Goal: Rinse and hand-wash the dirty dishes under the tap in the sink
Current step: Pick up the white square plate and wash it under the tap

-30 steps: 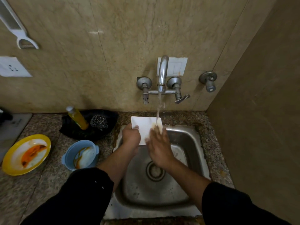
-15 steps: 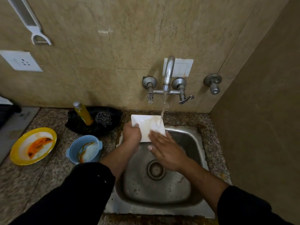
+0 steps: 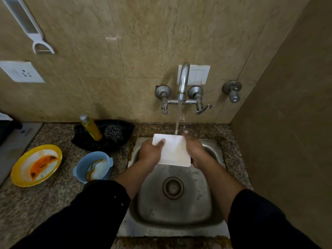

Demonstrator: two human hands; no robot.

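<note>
Both hands are up over the back half of the sink (image 3: 179,212), holding a white square plate (image 3: 173,151) flat-ish under the tap (image 3: 183,81). The water stream (image 3: 178,119) hits the plate's far edge, just beside the right hand's fingertips. The left hand (image 3: 150,153) is clamped on the plate's left side, thumb pressed down on top near the far-left corner and the other fingers tucked underneath. The right hand (image 3: 196,150) is wrapped round the right edge; most of its fingers are hidden behind the plate. The plate's face looks mostly white with a faint yellowish tint near the middle.

Below the plate the sink basin shows its round drain (image 3: 173,188) and some wet streaks.

Just left of the sink sits a blue bowl (image 3: 80,167) with orange-brown sauce streaks and whitish residue inside. Further left of the sink, a yellow plate (image 3: 19,169) has a big orange smear across its white centre. Behind those, at the sink's back-left corner, a black tray (image 3: 84,141) holds a bottle of yellow liquid (image 3: 90,128), leaning, and a steel scrubber (image 3: 113,133) right next to it.
</note>
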